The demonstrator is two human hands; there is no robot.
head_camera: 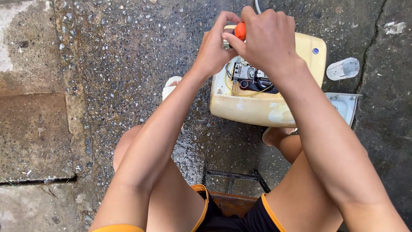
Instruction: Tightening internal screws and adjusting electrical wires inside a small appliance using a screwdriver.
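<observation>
A: Item one, upper centre of the frame?

B: Cream plastic casing (257, 109), lid off, lying open on the ground so its wires and small parts (250, 78) face up.

A: Hands?

B: Right hand (268, 41) closed around an orange-handled screwdriver (240, 31), held upright above the wiring, likely for downward pressure. Left hand (213, 49) pinched narrow at the tool's shaft, seemingly steadying it.

A: Nearby?

B: Clear plastic cap (343, 68) at upper right; pale cover panel (345, 105) just below it, beside the casing.

A: Surface, setting?

B: Wet pebbled concrete floor (107, 64), cracked, outdoors. The person sits low on a stool (234, 189), bottom centre.
</observation>
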